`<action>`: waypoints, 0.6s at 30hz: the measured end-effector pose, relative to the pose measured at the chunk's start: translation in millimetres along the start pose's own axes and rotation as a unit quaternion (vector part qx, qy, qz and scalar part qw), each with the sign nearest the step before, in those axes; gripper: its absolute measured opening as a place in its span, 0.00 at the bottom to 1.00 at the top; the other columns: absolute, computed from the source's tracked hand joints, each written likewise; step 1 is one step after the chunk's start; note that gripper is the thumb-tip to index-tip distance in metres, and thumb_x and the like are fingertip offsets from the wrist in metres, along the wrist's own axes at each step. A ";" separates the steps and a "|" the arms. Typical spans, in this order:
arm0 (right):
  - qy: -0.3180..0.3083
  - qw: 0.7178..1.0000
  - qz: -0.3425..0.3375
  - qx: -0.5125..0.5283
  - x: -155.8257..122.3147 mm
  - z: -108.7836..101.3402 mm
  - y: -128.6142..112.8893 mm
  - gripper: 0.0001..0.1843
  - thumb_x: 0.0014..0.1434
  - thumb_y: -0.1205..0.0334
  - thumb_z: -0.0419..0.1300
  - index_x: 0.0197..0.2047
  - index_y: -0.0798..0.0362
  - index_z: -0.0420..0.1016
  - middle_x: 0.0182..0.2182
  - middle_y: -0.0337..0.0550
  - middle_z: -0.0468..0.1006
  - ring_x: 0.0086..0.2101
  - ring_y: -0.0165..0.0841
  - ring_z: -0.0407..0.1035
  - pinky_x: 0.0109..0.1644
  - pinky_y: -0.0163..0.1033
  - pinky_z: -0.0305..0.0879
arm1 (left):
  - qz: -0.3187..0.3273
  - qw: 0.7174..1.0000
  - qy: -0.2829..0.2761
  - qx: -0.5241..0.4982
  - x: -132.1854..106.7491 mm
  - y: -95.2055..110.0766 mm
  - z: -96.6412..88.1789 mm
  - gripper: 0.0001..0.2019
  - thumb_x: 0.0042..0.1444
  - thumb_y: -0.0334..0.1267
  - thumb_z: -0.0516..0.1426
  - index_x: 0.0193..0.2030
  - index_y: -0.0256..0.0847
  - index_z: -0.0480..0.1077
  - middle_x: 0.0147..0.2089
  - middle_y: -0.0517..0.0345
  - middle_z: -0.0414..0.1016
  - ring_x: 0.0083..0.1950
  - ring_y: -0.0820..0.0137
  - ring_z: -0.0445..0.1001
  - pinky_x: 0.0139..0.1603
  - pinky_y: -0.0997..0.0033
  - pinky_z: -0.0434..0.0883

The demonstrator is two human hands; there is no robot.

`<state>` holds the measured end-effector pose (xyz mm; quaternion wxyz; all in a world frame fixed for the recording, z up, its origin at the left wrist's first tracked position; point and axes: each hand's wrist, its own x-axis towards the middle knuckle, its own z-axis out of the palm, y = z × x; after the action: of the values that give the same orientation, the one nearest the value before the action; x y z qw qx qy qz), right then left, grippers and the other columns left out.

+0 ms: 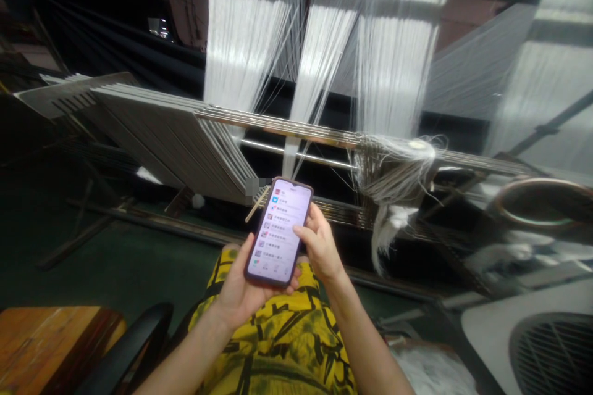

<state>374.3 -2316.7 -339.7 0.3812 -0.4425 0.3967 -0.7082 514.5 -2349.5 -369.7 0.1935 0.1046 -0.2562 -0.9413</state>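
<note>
And there's the smartphone [278, 231], right in the middle of things, cradled in the left hand [241, 292]. That hand is closed around it, palm underneath, with the fingers [293, 287] curling up round the lower edge. The right hand [319, 245] sits just to the phone's right, half open and holding nothing, with its index finger [300, 232] reaching across to the screen. It looks to be touching the glass, though from here I can't swear to it.

The phone's long axis runs away from the person, its top leaning a little to the right, so the right hand lies beside its right edge while the left is beneath it. The list on the screen is too small to read.

Below it, a yellow-and-black patterned garment [273, 327] fills the lap. Out ahead, white warp threads [250, 24] drop down to a long metal bar [296, 129], with a tuft of white fibre [393, 222] hanging off to the right. A wooden bench [46, 345] sits at lower left, and a round fan grille [551, 355] at lower right.
</note>
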 end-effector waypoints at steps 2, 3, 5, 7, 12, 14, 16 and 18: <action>0.001 1.000 0.000 -0.001 -0.4 0.4 -0.8 0.25 0.50 0.63 0.62 0.51 0.51 0.62 0.44 0.44 0.76 0.44 0.40 0.70 0.47 0.45 0.67 | 0.004 1.000 -0.002 0.001 0.0 -0.1 0.5 0.31 0.57 0.57 0.40 0.48 0.32 0.69 0.37 0.37 0.76 0.36 0.56 0.75 0.37 0.63 0.65; 0.001 1.000 0.000 -0.002 -0.6 0.5 -1.0 0.24 0.50 0.63 0.62 0.51 0.51 0.62 0.44 0.44 0.75 0.44 0.40 0.70 0.48 0.45 0.67 | 0.005 1.000 -0.004 0.002 0.1 0.0 0.7 0.31 0.57 0.57 0.40 0.48 0.32 0.69 0.37 0.37 0.76 0.36 0.56 0.75 0.37 0.63 0.65; 0.004 1.000 -0.001 -0.004 -0.7 0.5 -1.1 0.24 0.51 0.63 0.62 0.51 0.51 0.63 0.45 0.44 0.75 0.45 0.40 0.70 0.48 0.44 0.67 | 0.006 1.000 -0.007 0.002 0.2 0.0 0.9 0.31 0.57 0.57 0.40 0.48 0.32 0.69 0.38 0.36 0.76 0.36 0.56 0.75 0.37 0.63 0.65; 0.006 1.000 -0.003 -0.003 -0.7 0.3 -0.4 0.23 0.51 0.63 0.62 0.51 0.51 0.63 0.45 0.44 0.75 0.45 0.40 0.70 0.48 0.45 0.67 | 0.003 1.000 -0.009 0.003 0.2 -0.1 0.6 0.31 0.57 0.58 0.41 0.48 0.32 0.69 0.38 0.36 0.76 0.36 0.57 0.75 0.37 0.63 0.65; 0.004 1.000 -0.005 0.010 -0.8 0.3 1.3 0.22 0.52 0.65 0.61 0.51 0.51 0.64 0.45 0.43 0.75 0.45 0.38 0.70 0.49 0.43 0.66 | 0.004 1.000 -0.006 0.001 -0.2 -0.6 0.8 0.32 0.57 0.58 0.41 0.48 0.31 0.69 0.37 0.37 0.76 0.35 0.57 0.75 0.36 0.63 0.66; 0.003 1.000 -0.004 0.008 -0.7 0.2 1.3 0.21 0.52 0.65 0.61 0.51 0.51 0.64 0.44 0.43 0.75 0.44 0.38 0.70 0.49 0.43 0.65 | 0.004 1.000 -0.004 -0.003 -0.4 -0.6 1.5 0.32 0.57 0.57 0.41 0.47 0.30 0.70 0.36 0.38 0.76 0.35 0.57 0.75 0.36 0.63 0.66; 0.001 1.000 -0.004 0.010 -0.5 0.0 1.2 0.21 0.52 0.65 0.60 0.50 0.51 0.64 0.44 0.43 0.76 0.44 0.38 0.70 0.49 0.43 0.66 | 0.003 1.000 -0.003 -0.007 -0.4 -0.5 2.1 0.32 0.57 0.57 0.41 0.47 0.30 0.70 0.35 0.39 0.76 0.35 0.57 0.75 0.36 0.63 0.66; 0.002 1.000 -0.002 0.016 -0.4 -0.3 1.5 0.21 0.52 0.65 0.61 0.50 0.51 0.64 0.44 0.42 0.76 0.44 0.38 0.70 0.48 0.42 0.66 | 0.000 1.000 -0.001 -0.010 -0.2 -0.4 2.1 0.31 0.57 0.57 0.41 0.47 0.30 0.70 0.34 0.39 0.76 0.35 0.58 0.75 0.36 0.64 0.66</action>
<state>374.4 -2316.8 -341.3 0.3860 -0.4353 0.3851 -0.7164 514.0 -2348.2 -368.1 0.1948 0.1016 -0.2468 -0.9438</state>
